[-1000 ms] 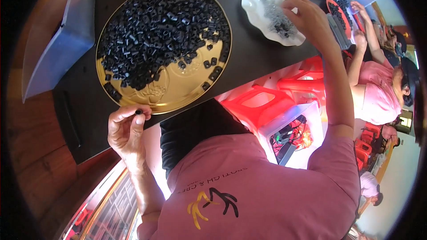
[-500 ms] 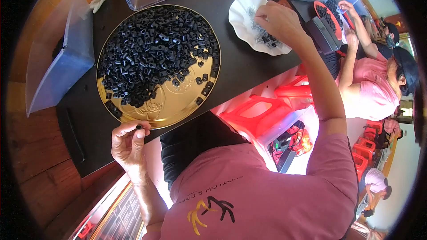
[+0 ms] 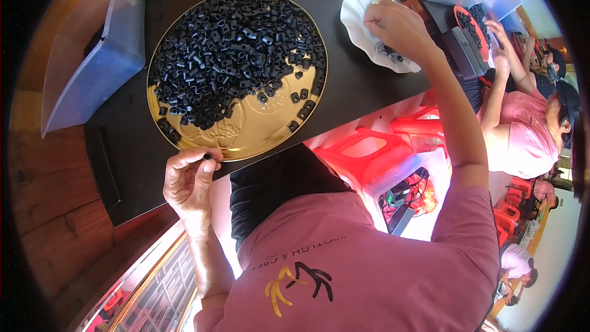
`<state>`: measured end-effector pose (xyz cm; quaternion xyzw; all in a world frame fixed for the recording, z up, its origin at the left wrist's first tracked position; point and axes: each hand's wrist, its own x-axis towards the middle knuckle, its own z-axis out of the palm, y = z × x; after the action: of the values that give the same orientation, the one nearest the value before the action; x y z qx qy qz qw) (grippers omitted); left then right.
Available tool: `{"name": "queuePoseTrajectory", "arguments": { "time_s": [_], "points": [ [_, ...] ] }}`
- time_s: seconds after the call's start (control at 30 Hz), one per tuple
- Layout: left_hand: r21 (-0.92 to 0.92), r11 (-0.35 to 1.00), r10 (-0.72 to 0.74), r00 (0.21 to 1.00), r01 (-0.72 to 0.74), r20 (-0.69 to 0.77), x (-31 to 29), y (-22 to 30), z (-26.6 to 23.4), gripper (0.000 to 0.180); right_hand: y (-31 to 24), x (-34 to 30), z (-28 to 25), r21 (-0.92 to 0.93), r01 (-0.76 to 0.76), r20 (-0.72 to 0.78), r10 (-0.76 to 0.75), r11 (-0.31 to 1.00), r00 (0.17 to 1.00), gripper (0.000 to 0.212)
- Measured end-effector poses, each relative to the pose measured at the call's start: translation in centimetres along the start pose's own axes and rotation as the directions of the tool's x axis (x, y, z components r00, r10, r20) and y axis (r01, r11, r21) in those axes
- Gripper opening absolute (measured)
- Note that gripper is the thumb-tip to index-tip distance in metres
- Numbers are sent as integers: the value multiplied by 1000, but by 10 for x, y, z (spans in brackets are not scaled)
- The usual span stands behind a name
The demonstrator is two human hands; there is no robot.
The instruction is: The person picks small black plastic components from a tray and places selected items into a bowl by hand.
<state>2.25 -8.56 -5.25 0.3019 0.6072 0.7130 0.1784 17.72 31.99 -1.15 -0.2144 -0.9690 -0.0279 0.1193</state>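
Tray (image 3: 255, 132) on table (image 3: 338, 95) near stools (image 3: 369, 163)

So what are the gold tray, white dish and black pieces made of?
Tray: probably polished golden metal, from its bright glints. Dish: glossy plastic or ceramic, given its smooth white rim. Black pieces: likely moulded plastic, semi-gloss, with soft highlights.

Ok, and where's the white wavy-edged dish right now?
In the head view, the white dish sits on the dark table, right of the gold tray, with the right hand over it.
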Motion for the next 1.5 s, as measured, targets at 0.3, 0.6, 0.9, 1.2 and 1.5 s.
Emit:
{"name": "queuePoseTrajectory", "arguments": {
  "time_s": [0.3, 0.6, 0.9, 1.2, 1.5],
  "points": [
    [-4, 1000, -15, 1000, 15, 0, 0, 0, 1, 20, -10, -1, -8, 222, 109, -130, -81, 969, 988, 12],
    [9, 1000, 8, 1000, -8, -5, -1, -3, 0, 20, -85, -4, -5, 408, 427, -109, -421, 807, 900, 15],
    [22, 1000, 6, 1000, -6, -2, -2, -2, 2, 20, -80, 3, 2, 288, 373, -175, -334, 882, 926, 15],
    [-12, 999, 35, 999, -35, 15, -3, -5, 0, 21, 27, 2, -13, 2, 81, -79, -80, 997, 994, 31],
    [33, 999, 12, 1000, -12, 10, -3, -6, 0, 20, 35, 13, -10, 38, -35, 140, 29, 999, 990, 41]
  ]
}}
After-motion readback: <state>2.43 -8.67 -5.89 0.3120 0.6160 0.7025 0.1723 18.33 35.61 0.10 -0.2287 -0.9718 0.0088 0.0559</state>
